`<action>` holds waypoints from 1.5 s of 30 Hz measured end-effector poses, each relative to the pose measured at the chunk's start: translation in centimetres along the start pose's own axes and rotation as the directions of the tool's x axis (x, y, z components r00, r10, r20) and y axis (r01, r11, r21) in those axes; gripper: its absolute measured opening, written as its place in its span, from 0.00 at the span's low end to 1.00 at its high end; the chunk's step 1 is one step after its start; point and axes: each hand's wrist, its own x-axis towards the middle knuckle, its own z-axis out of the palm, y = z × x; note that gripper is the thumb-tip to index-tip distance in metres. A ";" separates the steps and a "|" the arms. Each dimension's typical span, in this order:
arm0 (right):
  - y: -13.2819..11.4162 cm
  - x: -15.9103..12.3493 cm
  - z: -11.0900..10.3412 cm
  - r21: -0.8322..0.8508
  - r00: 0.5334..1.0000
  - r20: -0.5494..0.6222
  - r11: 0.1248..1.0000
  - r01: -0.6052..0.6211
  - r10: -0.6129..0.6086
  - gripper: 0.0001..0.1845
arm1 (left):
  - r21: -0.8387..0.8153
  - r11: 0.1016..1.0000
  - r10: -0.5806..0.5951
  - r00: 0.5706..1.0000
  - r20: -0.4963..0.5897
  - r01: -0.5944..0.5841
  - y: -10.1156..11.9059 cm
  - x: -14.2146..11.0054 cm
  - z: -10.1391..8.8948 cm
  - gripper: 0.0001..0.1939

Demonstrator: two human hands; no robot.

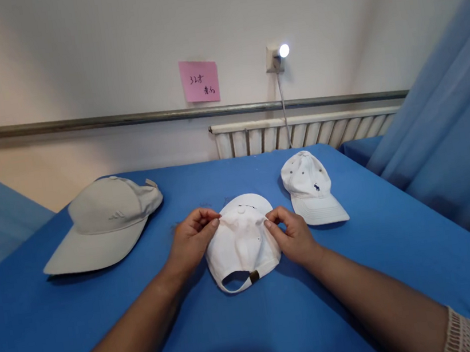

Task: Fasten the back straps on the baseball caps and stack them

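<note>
A white baseball cap (238,245) lies in front of me with its brim pointing away and its back strap and brass-coloured buckle toward me. My left hand (193,233) pinches the cap's fabric on the left side of the crown. On the opposite side, my right hand (292,232) pinches the crown between thumb and fingers. The cloth between both hands looks creased. To the left sits a larger light grey cap (107,207), brim toward the lower left. At the right rests another white cap (307,178) with a small dark embroidered emblem.
The caps lie on a blue-covered table (222,339). Behind it are a white radiator (273,136), a metal rail (123,119) and a socket with a lit plug-in lamp (283,50). A pink note (200,81) is on the wall. Blue curtains (449,96) hang at the right.
</note>
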 end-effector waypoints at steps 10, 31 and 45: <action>-3.3 -1.1 -0.2 0.074 0.954 0.251 0.986 0.151 -0.165 0.04 | 0.365 0.924 0.175 0.976 -0.127 -0.118 -0.1 0.8 -1.3 0.08; 2.8 0.2 1.1 -0.261 0.994 0.104 0.965 0.010 0.018 0.22 | 0.576 0.769 0.258 0.959 0.118 -0.278 1.7 0.0 -2.7 0.31; 2.6 1.2 -0.2 -0.173 0.992 -0.120 0.984 -0.052 0.031 0.13 | 0.432 0.731 0.574 0.818 0.032 -0.529 2.8 -1.6 -3.4 0.11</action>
